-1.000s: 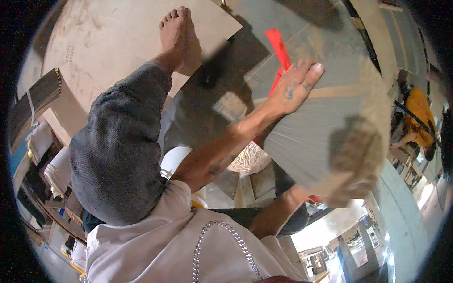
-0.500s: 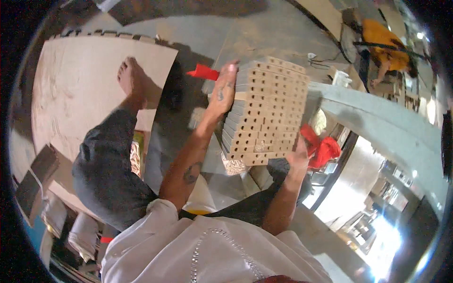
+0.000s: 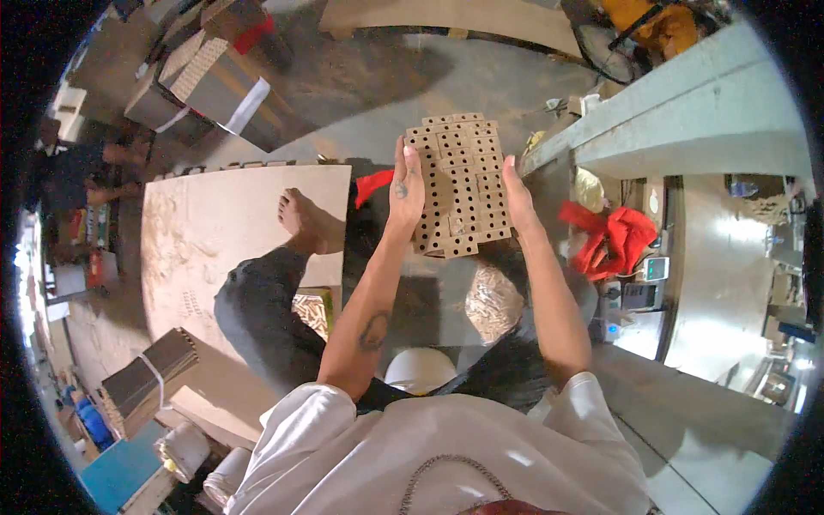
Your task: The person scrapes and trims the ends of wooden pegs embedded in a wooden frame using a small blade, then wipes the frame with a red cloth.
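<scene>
Between my two palms I carry a stack of drilled wooden strips (image 3: 459, 184), light brown, its holed faces turned up toward me in rows. My left hand (image 3: 407, 193) presses along its left side, thumb up. On the opposite side my right hand (image 3: 522, 202) presses the stack's edge. The other fingers are mostly hidden behind or beneath it. Below the stack, between my legs, sits a clear bag of small wooden dowels (image 3: 493, 300). More dowels lie in a box (image 3: 313, 311) beside my left leg.
My bare foot rests on a large plywood board (image 3: 197, 249) at left. Red cloth (image 3: 614, 240) lies on the right by a pale ledge (image 3: 669, 120). Cardboard boxes (image 3: 227, 90) stand far left. Other people are at the left and upper right edges.
The stack has tilted from showing its grey side to facing me more squarely, still between both hands. The whole view has swung, bringing boxes and a person at left into sight.
</scene>
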`<state>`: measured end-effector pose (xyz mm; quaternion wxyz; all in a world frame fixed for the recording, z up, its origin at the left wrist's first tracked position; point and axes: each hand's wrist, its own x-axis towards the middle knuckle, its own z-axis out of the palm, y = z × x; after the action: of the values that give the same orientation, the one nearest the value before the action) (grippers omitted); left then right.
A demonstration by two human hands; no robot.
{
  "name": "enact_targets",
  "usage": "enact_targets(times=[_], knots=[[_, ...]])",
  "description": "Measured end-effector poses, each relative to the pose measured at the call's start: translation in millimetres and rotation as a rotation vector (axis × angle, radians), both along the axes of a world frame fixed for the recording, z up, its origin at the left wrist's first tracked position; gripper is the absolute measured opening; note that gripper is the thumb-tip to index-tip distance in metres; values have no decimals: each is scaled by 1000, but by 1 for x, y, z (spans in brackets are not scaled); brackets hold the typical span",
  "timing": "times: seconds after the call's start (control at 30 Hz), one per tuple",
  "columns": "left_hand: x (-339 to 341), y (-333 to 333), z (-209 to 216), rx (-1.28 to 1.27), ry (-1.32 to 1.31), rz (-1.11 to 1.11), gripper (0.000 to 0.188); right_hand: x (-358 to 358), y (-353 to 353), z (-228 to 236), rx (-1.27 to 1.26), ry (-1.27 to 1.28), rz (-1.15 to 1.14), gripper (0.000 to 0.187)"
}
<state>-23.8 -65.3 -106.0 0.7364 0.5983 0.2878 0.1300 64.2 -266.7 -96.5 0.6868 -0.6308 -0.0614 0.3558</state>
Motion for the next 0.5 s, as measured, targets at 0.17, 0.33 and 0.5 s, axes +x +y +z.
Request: enact_targets(times=[0.17,0.33,0.5], knots=[[-6,5,12,317,115,48,65,-20,4,7,96,-194,-14,93],[-14,-9,45,759,174,122,50,-28,11,16,58,-181,-89,94],[-47,-21,71,1159,-181,-15,26,-29,1,24,-353,-220,-121,70]])
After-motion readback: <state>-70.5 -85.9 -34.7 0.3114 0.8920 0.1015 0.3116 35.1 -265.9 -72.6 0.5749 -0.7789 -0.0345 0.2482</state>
